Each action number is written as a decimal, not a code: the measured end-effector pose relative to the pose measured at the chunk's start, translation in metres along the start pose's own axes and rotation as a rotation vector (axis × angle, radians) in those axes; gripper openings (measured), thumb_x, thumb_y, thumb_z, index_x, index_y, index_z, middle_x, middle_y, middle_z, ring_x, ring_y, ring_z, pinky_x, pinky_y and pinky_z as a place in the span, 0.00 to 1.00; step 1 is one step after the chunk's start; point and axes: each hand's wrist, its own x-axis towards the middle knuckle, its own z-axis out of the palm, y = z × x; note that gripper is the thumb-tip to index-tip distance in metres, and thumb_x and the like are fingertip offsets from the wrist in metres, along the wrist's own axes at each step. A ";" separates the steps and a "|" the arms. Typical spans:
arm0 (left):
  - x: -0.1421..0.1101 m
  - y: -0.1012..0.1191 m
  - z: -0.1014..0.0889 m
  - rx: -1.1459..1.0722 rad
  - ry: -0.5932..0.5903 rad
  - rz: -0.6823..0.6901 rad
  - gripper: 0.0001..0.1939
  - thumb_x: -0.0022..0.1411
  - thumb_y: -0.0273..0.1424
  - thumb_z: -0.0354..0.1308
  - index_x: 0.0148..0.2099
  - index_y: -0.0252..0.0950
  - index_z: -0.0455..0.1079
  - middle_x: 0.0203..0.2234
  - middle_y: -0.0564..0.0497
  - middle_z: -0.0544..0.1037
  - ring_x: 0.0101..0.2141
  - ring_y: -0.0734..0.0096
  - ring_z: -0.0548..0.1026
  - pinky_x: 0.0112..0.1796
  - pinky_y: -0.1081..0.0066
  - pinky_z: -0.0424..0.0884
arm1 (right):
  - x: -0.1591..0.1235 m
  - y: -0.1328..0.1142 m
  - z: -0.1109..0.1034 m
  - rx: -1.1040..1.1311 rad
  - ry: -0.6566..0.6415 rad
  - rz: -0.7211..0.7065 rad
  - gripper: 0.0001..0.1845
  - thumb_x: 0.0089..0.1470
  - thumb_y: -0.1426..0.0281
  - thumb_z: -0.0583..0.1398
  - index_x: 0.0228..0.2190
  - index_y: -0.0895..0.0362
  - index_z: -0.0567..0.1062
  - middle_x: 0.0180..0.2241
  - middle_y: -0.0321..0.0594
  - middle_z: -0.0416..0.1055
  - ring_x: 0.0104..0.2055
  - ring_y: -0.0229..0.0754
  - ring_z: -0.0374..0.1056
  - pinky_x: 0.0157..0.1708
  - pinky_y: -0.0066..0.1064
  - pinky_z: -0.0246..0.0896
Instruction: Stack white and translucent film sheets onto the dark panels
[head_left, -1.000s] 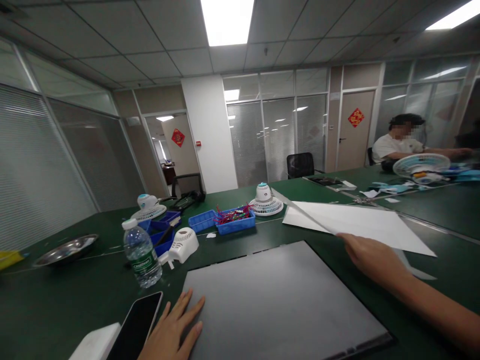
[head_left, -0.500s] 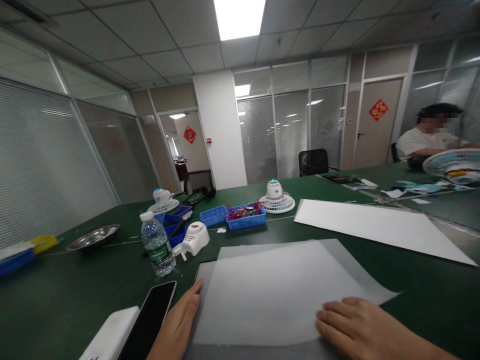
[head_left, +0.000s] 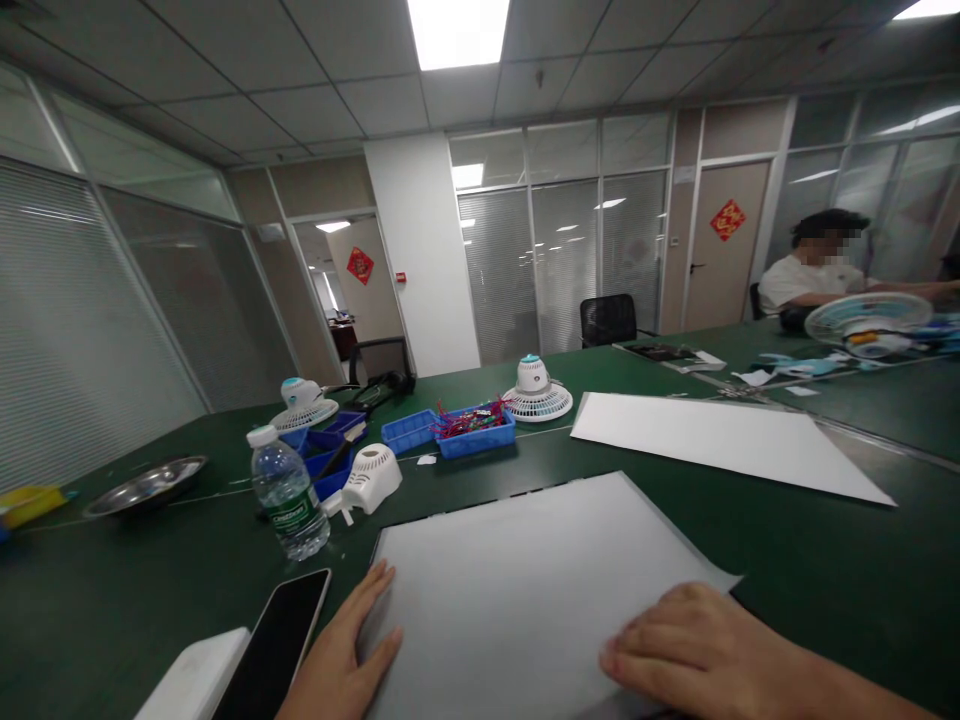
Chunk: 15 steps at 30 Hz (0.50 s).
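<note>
A large white sheet of paper lies on a grey board in front of me on the green table. My left hand lies flat and open at the sheet's near left corner, fingers stretched out. My right hand presses down on the sheet's near right part with its fingers together and bent; nothing shows in it. A second white sheet lies further back on the right.
A black phone and a white box lie left of my left hand. Behind them stand a water bottle, a white fan part, blue trays and small fans. A metal dish sits far left. A person sits at the back right.
My right hand carried a white sheet from the stack on the right and laid it on the grey board; it now rests squared over the board. My left hand stayed at the board's corner.
</note>
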 end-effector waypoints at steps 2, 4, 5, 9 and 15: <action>0.000 -0.001 0.000 0.024 -0.020 0.014 0.34 0.58 0.45 0.58 0.64 0.36 0.68 0.66 0.44 0.65 0.65 0.50 0.61 0.65 0.49 0.52 | -0.026 0.027 0.000 0.032 0.125 0.087 0.23 0.63 0.65 0.53 0.58 0.56 0.67 0.42 0.42 0.79 0.41 0.40 0.76 0.40 0.31 0.69; 0.000 -0.002 -0.001 0.032 -0.040 0.021 0.33 0.59 0.45 0.56 0.64 0.36 0.68 0.67 0.44 0.63 0.66 0.50 0.59 0.65 0.49 0.50 | -0.059 0.064 -0.001 -0.008 0.266 0.400 0.21 0.64 0.68 0.52 0.57 0.51 0.68 0.44 0.39 0.78 0.44 0.41 0.75 0.44 0.33 0.69; 0.000 -0.003 -0.001 0.029 -0.047 0.023 0.33 0.59 0.45 0.55 0.64 0.36 0.68 0.67 0.44 0.63 0.66 0.50 0.58 0.65 0.48 0.50 | -0.077 0.084 -0.003 -0.032 0.284 0.591 0.21 0.64 0.67 0.52 0.57 0.51 0.68 0.44 0.39 0.78 0.45 0.41 0.75 0.46 0.34 0.68; -0.001 -0.004 -0.002 0.009 -0.048 0.032 0.32 0.60 0.44 0.54 0.63 0.37 0.69 0.67 0.45 0.63 0.67 0.51 0.58 0.65 0.49 0.48 | -0.140 0.153 -0.010 -0.315 0.020 1.100 0.30 0.64 0.58 0.50 0.64 0.56 0.61 0.63 0.47 0.62 0.63 0.49 0.60 0.61 0.41 0.55; -0.004 -0.002 -0.003 0.094 -0.059 0.071 0.27 0.63 0.40 0.52 0.62 0.39 0.71 0.67 0.46 0.63 0.66 0.51 0.59 0.64 0.50 0.51 | -0.178 0.180 -0.011 -0.352 -0.165 1.305 0.35 0.64 0.53 0.47 0.61 0.64 0.66 0.56 0.61 0.68 0.55 0.61 0.66 0.47 0.48 0.62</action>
